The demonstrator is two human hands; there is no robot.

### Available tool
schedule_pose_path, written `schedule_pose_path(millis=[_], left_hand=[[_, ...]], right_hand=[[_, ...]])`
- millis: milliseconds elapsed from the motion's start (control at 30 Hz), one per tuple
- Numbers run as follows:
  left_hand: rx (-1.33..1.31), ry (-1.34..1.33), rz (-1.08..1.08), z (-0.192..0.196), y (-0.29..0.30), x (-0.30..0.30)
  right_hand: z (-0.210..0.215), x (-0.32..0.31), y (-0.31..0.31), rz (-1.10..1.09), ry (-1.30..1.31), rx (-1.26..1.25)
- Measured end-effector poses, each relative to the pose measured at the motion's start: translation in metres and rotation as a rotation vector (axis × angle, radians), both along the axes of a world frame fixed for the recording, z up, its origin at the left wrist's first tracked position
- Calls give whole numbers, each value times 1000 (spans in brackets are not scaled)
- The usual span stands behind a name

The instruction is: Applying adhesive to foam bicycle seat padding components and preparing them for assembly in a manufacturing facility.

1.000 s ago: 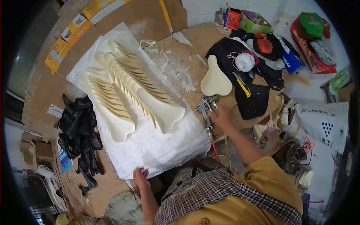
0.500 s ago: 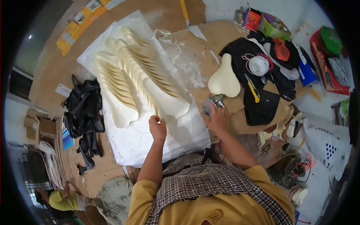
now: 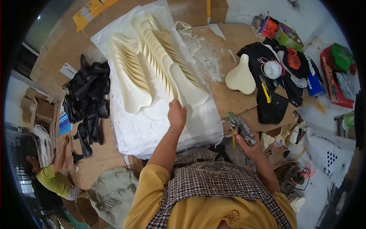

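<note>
Cream foam bicycle saddle pads [image 3: 134, 91] lie in overlapping rows on a white wrapped stack [image 3: 133, 131]. My left hand [image 3: 177, 113] is closed at the near edge of the middle row, its fingertips pinching the rim of the front saddle pad [image 3: 187, 89]. In my right hand [image 3: 251, 147] is a metal spray gun [image 3: 242, 129] with a greenish end, held above the table's near edge, right of the stack. A single saddle pad [image 3: 241, 78] lies apart on the brown board, beyond the spray gun.
Black covers [image 3: 89, 91] are heaped left of the stack. On the right, black cloth [image 3: 270, 108] lies under a yellow utility knife [image 3: 265, 89] and a white round container [image 3: 272, 70]. A co-worker [image 3: 53, 179] is at the far left. A white sack [image 3: 328, 152] stands at the right.
My right hand has lifted the spray gun off the board beside the single saddle pad and brought it nearer to me. My left hand stays at the row's near edge; the whole view has shifted.
</note>
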State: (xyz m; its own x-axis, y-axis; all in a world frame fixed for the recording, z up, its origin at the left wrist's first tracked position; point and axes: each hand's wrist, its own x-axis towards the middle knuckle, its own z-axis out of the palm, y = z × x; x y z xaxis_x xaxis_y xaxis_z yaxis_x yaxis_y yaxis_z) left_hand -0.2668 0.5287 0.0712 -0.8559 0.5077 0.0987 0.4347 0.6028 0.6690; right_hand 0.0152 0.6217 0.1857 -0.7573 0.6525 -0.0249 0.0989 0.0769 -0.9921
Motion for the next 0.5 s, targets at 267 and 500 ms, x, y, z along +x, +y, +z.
schedule_pose_path(millis=[267, 500], left_hand=[[250, 428, -162, 48, 2, -6], [486, 7, 85, 82, -75, -64]], right_hand=[[21, 24, -8, -66, 69, 17], [77, 24, -26, 207, 100, -186]])
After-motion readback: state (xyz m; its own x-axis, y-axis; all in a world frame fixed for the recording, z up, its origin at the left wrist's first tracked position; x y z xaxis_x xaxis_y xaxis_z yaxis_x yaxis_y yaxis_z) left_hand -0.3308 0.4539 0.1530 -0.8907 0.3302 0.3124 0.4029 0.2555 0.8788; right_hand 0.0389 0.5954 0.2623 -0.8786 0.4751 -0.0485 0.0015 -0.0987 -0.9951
